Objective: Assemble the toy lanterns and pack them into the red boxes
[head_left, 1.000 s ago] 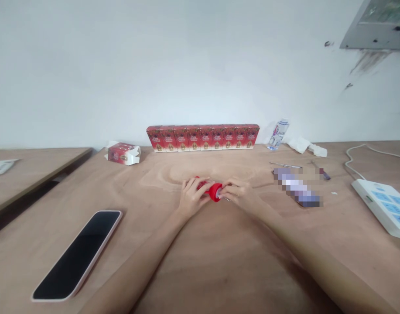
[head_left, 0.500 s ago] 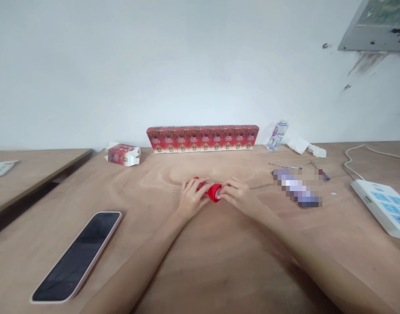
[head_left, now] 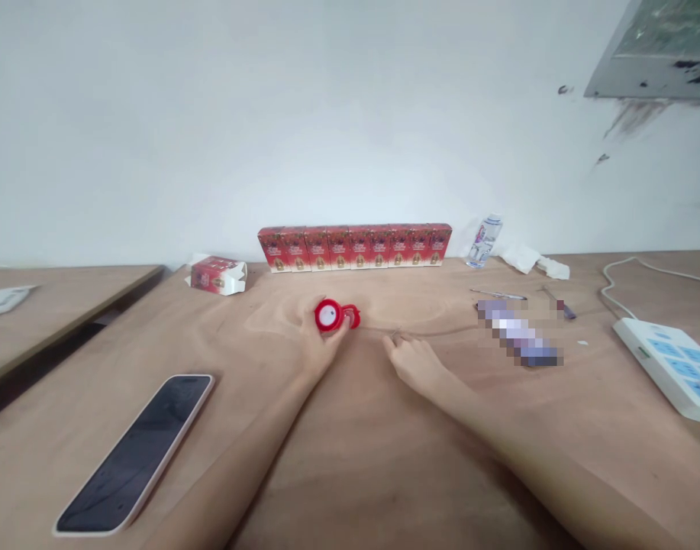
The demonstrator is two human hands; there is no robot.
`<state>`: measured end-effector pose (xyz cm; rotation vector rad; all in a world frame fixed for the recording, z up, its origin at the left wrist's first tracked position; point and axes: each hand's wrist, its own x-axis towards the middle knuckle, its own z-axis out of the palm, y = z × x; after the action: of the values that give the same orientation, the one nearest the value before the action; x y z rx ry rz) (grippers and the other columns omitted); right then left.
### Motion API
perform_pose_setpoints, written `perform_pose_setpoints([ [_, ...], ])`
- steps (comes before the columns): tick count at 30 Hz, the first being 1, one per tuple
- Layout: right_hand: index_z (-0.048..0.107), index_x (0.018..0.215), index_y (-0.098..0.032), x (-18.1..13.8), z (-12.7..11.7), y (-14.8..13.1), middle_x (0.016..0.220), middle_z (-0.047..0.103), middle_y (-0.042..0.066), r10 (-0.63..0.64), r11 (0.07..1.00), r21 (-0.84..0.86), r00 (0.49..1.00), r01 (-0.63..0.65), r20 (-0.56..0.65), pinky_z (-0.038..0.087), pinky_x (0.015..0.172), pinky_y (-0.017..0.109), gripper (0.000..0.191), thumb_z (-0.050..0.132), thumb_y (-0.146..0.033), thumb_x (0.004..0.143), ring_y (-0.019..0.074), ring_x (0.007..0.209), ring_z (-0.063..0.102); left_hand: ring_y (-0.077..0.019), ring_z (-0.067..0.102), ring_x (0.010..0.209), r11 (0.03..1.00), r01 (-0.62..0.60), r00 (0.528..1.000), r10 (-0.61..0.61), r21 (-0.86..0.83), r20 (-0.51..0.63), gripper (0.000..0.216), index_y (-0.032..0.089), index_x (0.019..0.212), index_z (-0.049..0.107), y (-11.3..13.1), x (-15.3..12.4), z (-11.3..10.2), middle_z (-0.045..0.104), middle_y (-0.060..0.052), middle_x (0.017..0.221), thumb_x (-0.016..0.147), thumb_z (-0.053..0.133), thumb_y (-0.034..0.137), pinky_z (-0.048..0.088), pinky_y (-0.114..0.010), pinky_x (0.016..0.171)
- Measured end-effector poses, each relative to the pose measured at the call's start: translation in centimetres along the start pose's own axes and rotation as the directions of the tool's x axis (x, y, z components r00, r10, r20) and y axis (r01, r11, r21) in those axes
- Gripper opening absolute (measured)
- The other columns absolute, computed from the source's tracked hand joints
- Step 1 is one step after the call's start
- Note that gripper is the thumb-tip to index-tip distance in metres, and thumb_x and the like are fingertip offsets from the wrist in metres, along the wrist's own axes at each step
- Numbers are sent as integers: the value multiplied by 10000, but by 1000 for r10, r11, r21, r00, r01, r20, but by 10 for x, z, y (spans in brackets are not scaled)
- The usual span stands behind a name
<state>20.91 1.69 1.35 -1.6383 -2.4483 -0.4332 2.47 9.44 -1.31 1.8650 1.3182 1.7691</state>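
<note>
My left hand (head_left: 320, 347) is closed around a small red round object (head_left: 333, 315) with a white face, holding it upright just above the wooden table (head_left: 350, 458). My right hand (head_left: 415, 359) rests on the table a little to the right of it, fingers curled loosely and nothing visible in them. A thin wire-like thing (head_left: 441, 333) lies on the table just beyond my right fingertips. A row of several red boxes (head_left: 354, 246) stands against the wall behind both hands.
A phone (head_left: 137, 451) with a pink case lies at the front left. An opened red box (head_left: 217, 273) lies left of the row. A small bottle (head_left: 482, 240), crumpled tissue (head_left: 533, 260), metal tools (head_left: 498, 293), a blurred item (head_left: 518, 333) and a white power strip (head_left: 667, 367) are at the right.
My two hands were together on the red object. Now my right hand has let go and drawn back, and my left hand has turned the object so its white face shows.
</note>
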Motion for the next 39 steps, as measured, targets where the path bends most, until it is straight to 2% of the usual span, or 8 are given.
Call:
perform_pose_setpoints([
  [9, 525, 1017, -130, 0, 18, 2, 763, 664, 114, 11, 1000, -11, 987, -12, -157, 450, 525, 255, 336, 398, 46, 761, 209, 700, 649, -172, 613, 780, 834, 404, 909, -411, -376, 64, 404, 212, 1014, 510, -6, 5, 4, 606, -44, 969, 708, 644, 438, 507, -247, 558],
  [12, 459, 1172, -108, 2, 28, 7, 772, 654, 86, 112, 973, 230, 931, -32, -347, 471, 518, 244, 379, 378, -60, 806, 173, 625, 631, -155, 602, 695, 776, 462, 875, -477, -430, 81, 414, 210, 986, 477, -8, 6, 7, 593, -34, 914, 702, 632, 468, 472, -220, 448],
  [15, 375, 1275, -128, 4, 40, 15, 817, 623, 53, 382, 771, 636, 830, -44, -406, 500, 563, 247, 454, 417, -173, 826, 144, 628, 614, -164, 611, 715, 706, 512, 840, -531, -488, 112, 405, 211, 924, 445, -7, 7, 8, 579, -32, 907, 685, 635, 478, 492, -230, 438],
  [19, 488, 1197, -133, 7, 53, 29, 802, 606, 34, 638, 352, 907, 768, -232, -51, 495, 624, 272, 414, 438, -208, 793, 144, 673, 608, -173, 618, 769, 640, 556, 804, -575, -530, 149, 403, 213, 884, 420, -5, 7, 8, 571, -32, 929, 664, 661, 449, 530, -245, 473],
  [21, 626, 977, -129, 9, 57, 35, 665, 600, 7, 608, 259, 919, 790, -298, 85, 472, 586, 268, 285, 486, -210, 742, 144, 594, 584, -174, 618, 786, 620, 571, 791, -590, -537, 160, 409, 212, 885, 417, -4, 7, 8, 565, -29, 933, 653, 675, 429, 539, -245, 485],
  [24, 658, 697, -146, 10, 57, 39, 531, 568, -13, 567, 198, 932, 811, -305, 145, 439, 533, 253, 135, 556, -234, 684, 135, 516, 537, -179, 615, 806, 602, 586, 780, -600, -542, 177, 415, 208, 885, 416, -3, 6, 8, 559, -30, 934, 645, 688, 411, 544, -241, 492],
  [32, 639, 732, -195, 9, 44, 34, 831, 660, 45, 582, -152, 982, 793, -109, 178, 492, 634, 281, 217, 636, -410, 704, 152, 684, 592, -173, 589, 894, 625, 567, 802, -567, -537, 187, 449, 240, 1071, 441, -2, 5, 7, 521, -42, 1072, 707, 651, 397, 542, -197, 520],
  [39, 581, 726, -207, 8, 42, 27, 628, 534, -25, 468, -552, 834, 835, 18, 291, 453, 525, 218, 161, 680, -333, 715, 87, 536, 495, -211, 582, 938, 635, 584, 805, -533, -507, 260, 379, 199, 1012, 527, 2, 6, 6, 536, -78, 1132, 712, 646, 398, 527, -178, 474],
])
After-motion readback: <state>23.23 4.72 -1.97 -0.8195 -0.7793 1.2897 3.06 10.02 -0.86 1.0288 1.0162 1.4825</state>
